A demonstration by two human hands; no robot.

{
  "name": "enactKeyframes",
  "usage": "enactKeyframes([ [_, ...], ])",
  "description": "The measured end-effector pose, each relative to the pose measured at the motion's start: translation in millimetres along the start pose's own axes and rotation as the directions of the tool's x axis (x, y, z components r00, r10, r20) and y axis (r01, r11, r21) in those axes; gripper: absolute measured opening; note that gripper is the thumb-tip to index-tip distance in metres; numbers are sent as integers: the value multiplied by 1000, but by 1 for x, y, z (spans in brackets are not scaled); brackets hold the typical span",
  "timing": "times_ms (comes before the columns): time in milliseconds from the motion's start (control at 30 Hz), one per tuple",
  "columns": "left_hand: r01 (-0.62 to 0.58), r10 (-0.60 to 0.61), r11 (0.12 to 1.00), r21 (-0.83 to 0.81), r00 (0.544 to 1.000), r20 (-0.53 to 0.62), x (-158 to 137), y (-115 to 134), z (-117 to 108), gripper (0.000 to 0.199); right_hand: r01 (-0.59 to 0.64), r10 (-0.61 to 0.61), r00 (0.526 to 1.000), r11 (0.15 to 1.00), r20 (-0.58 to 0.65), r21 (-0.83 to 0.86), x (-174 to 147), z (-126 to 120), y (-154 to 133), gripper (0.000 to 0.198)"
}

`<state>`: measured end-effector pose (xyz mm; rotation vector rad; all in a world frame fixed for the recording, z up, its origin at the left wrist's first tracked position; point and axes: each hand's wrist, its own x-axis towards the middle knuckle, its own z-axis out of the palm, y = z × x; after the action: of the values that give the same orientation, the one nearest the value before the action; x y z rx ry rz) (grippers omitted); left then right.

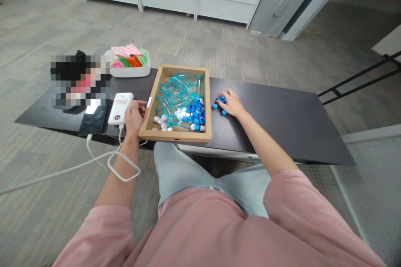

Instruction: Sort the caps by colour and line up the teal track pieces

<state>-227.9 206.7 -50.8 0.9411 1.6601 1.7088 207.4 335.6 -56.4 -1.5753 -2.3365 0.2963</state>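
A shallow cardboard box (208, 108) holds clear pieces with teal edges (178, 89), with small white caps (161, 121) and blue caps (196, 112) at its near side. My left hand (134, 114) is beside the box's left wall, its fingers loosely bent and apart, with nothing visible in them. Whether they touch the wall I cannot tell. To the right of the box, my right hand (232, 103) rests on the dark tabletop, fingers curved over several loose blue caps (214, 106). Some of these caps show beside and under the fingertips; the palm side is hidden.
A white power bank (121, 108) with a cable (94, 160) lies left of my left hand, near a black phone (93, 121). Behind them stands a white tub (131, 71) of colourful strips. A blurred-out patch covers the far left of the table (282, 121).
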Motion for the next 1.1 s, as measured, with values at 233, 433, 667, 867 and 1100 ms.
enactKeyframes([
  [233,21,-21,1000,15,1000,-8,-1,2,0,45,-44,44,999,999,-32,9,-21,-20,20,31],
  [433,22,-21,999,25,1000,-6,1,1,0,44,-98,101,987,995,-123,29,-27,-23,26,29],
  [667,23,-23,1000,21,1000,-5,2,-2,-2,44,-79,177,939,946,-295,315,-5,-14,17,25],
  [867,9,-9,1000,18,1000,-5,2,-4,-3,44,184,-2,940,844,-340,504,8,-14,-51,40],
  [1100,5,-5,1000,23,1000,-5,3,-3,-3,45,522,-501,845,702,-186,485,-4,-4,-138,39],
])
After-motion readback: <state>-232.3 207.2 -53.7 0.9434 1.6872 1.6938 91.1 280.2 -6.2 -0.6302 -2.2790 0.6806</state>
